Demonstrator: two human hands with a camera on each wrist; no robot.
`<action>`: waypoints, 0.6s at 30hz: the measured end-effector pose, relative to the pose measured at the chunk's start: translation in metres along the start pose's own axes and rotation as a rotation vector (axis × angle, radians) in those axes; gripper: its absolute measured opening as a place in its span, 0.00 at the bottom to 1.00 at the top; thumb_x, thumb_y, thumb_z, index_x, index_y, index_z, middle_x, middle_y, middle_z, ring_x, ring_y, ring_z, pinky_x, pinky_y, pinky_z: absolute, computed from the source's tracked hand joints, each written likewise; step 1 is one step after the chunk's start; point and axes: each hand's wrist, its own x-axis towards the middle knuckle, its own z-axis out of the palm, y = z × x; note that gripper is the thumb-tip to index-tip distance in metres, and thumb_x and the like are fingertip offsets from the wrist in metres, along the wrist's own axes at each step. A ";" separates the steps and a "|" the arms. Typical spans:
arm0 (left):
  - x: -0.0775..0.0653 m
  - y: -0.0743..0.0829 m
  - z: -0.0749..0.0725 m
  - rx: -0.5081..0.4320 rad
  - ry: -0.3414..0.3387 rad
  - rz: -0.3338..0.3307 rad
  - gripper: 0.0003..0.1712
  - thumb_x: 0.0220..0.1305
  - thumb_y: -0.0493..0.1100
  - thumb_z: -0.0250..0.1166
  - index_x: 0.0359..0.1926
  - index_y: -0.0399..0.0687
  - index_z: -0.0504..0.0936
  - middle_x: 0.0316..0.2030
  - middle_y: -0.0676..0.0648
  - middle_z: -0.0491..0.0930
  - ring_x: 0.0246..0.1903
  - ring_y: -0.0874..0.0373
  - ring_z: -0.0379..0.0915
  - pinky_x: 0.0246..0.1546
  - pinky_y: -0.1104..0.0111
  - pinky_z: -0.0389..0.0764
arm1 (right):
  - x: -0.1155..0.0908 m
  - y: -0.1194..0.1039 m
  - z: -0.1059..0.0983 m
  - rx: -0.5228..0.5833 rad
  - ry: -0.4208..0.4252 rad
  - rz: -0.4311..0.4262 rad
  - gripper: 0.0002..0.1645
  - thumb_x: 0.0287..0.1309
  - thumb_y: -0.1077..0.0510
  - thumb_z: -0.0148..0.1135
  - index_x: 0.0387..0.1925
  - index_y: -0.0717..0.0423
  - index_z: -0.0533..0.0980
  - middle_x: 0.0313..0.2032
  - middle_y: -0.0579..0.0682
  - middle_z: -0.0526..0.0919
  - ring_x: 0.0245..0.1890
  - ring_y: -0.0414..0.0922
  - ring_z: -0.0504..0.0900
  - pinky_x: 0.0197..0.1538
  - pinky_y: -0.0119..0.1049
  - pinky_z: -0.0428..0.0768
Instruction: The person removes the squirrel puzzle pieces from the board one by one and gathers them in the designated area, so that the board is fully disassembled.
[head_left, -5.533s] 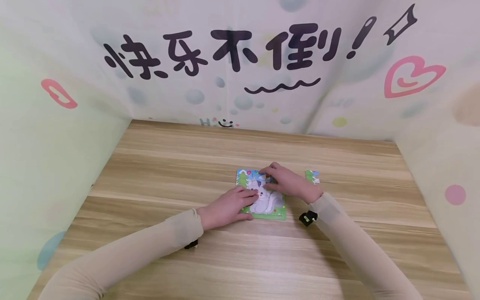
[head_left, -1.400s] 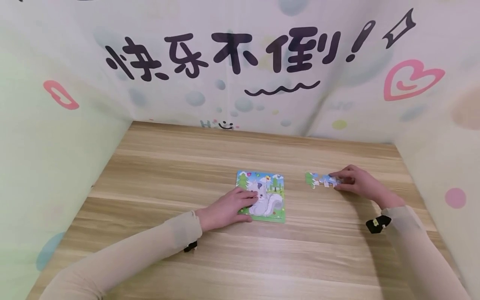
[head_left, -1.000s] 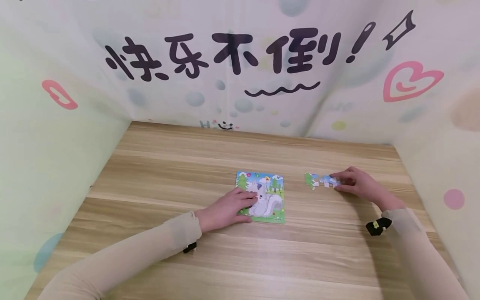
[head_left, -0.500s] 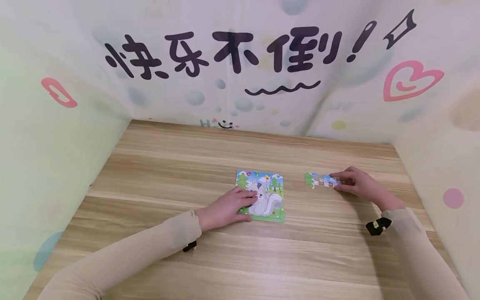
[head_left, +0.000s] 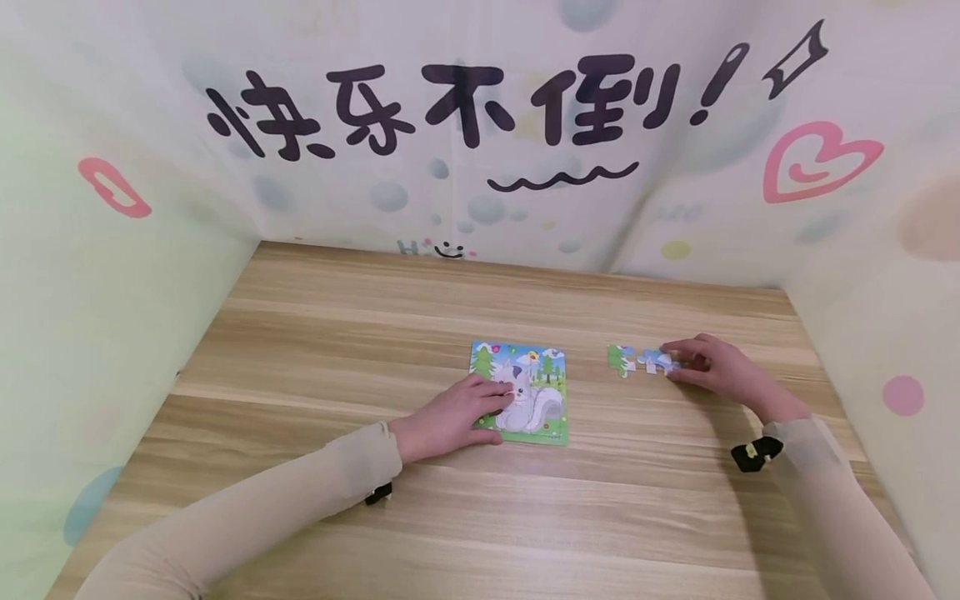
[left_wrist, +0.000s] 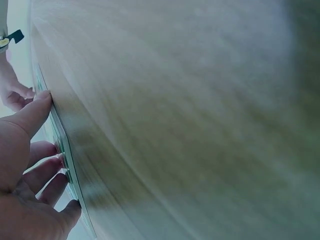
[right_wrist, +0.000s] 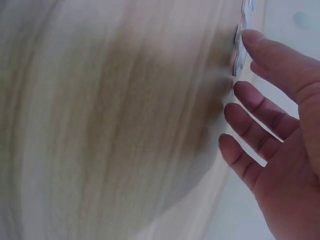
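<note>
A square picture puzzle [head_left: 553,392] with a grey-white squirrel, trees and blue sky lies mid-table in the head view. My left hand [head_left: 450,419] rests on its lower left part with loosely extended fingers, covering that corner. In the left wrist view the thumb [left_wrist: 39,112] lies along the puzzle's edge. To the right lie loose puzzle pieces: a green tree piece [head_left: 619,359] and a blue-and-white piece [head_left: 654,362]. My right hand [head_left: 720,371] pinches the blue-and-white piece at its right end between thumb and index finger, partly hiding it. The other right fingers [right_wrist: 247,122] stay spread.
The wood-grain table [head_left: 360,333] is enclosed by printed cloth walls [head_left: 450,200] at the back and both sides. A black wrist camera [head_left: 757,454] hangs under the right cuff, another black device [head_left: 378,493] under the left.
My right hand has moved right from the puzzle's upper part to the loose pieces, and the blue-and-white piece now lies beside the green one. The last second shows almost no motion.
</note>
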 end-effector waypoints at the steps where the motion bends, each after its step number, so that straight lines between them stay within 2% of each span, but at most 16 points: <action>1: 0.000 0.000 0.000 0.004 0.003 0.003 0.38 0.70 0.54 0.70 0.73 0.42 0.73 0.75 0.45 0.69 0.69 0.49 0.65 0.70 0.60 0.68 | -0.001 -0.001 0.000 -0.008 0.016 -0.013 0.24 0.62 0.58 0.75 0.59 0.61 0.82 0.38 0.49 0.82 0.34 0.42 0.74 0.37 0.36 0.75; 8: -0.003 0.003 -0.003 0.021 0.018 0.023 0.37 0.70 0.53 0.70 0.73 0.39 0.73 0.74 0.43 0.70 0.69 0.47 0.66 0.70 0.59 0.69 | 0.001 -0.018 0.001 -0.035 0.110 -0.123 0.16 0.61 0.64 0.74 0.50 0.60 0.85 0.34 0.43 0.82 0.32 0.36 0.75 0.35 0.35 0.78; 18: -0.003 0.005 -0.005 0.021 0.010 0.017 0.37 0.70 0.53 0.70 0.73 0.39 0.73 0.74 0.43 0.70 0.69 0.47 0.66 0.70 0.59 0.69 | 0.014 -0.053 0.010 -0.044 0.087 -0.216 0.14 0.60 0.66 0.73 0.49 0.59 0.86 0.34 0.41 0.80 0.33 0.37 0.76 0.34 0.37 0.79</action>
